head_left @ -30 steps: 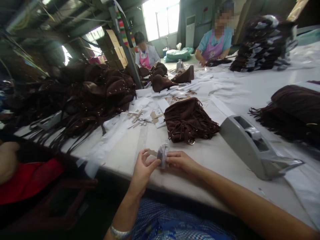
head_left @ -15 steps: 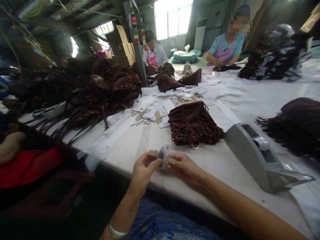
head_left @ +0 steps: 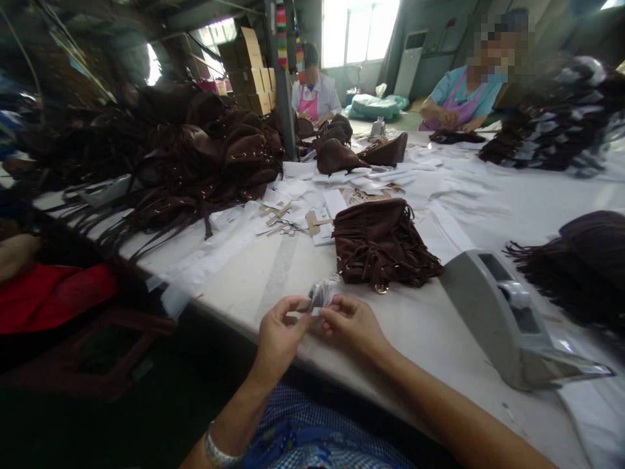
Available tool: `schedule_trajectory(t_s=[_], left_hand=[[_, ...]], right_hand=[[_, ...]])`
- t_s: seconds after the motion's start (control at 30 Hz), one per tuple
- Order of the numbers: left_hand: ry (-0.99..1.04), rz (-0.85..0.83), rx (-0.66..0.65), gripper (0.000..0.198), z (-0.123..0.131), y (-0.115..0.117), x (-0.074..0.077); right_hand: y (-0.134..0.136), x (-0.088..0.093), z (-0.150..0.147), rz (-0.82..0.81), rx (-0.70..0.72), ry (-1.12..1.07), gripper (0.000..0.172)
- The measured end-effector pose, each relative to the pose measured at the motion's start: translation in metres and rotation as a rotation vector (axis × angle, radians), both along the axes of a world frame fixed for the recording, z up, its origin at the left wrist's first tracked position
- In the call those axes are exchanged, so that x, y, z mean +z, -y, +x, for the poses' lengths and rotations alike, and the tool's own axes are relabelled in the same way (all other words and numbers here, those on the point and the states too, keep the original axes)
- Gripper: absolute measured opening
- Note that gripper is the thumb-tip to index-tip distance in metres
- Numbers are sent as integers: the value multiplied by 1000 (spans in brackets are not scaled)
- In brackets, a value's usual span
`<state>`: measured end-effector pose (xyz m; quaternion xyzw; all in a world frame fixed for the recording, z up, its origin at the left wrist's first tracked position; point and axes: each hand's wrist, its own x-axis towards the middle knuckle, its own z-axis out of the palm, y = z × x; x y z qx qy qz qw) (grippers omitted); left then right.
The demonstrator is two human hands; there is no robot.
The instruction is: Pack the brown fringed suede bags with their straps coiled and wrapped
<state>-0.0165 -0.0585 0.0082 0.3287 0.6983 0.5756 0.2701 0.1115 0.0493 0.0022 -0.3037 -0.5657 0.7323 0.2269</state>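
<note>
My left hand point(head_left: 279, 332) and my right hand point(head_left: 352, 324) meet over the near edge of the white table point(head_left: 430, 326). Both pinch a small card wrapped in crinkled clear plastic point(head_left: 322, 293), held between the fingertips of the two hands. Just beyond it lies a dark brown fringed suede bag point(head_left: 381, 244) with a metal ring at its lower edge. A grey tape dispenser point(head_left: 502, 319) stands to the right of my right hand.
A big heap of brown fringed bags point(head_left: 195, 163) fills the left of the table. White paper strips and card pieces point(head_left: 312, 208) lie behind the bag. More brown bags point(head_left: 586, 260) lie at the right. Two people in aprons work at the far end. A red cloth point(head_left: 53, 303) shows at left.
The view has shifted a little. My hands have closed in on the wrapped card, and the card's bare ends that stuck out at both sides are now covered by my fingers.
</note>
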Motion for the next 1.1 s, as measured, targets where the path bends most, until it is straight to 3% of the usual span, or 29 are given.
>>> schedule_trajectory(t_s=[0.27,0.57,0.67,0.9,1.1], left_hand=[[-10,67,-11,27,10,2,11],[-154,30,-12,22,8,3,15],[-325,21,0,19,7,4,15],[-947,34,96,21,12,5,5],[-1172,9,114,27,29,1,7]], right_hand=[[9,-2,-2,171,-77,-11,40],[13,1,0,182,-127,-45,38],[13,1,1,158,-88,-55,36],[14,1,-1,180,-126,-101,32],[13,0,-3,201,-168,-99,33]])
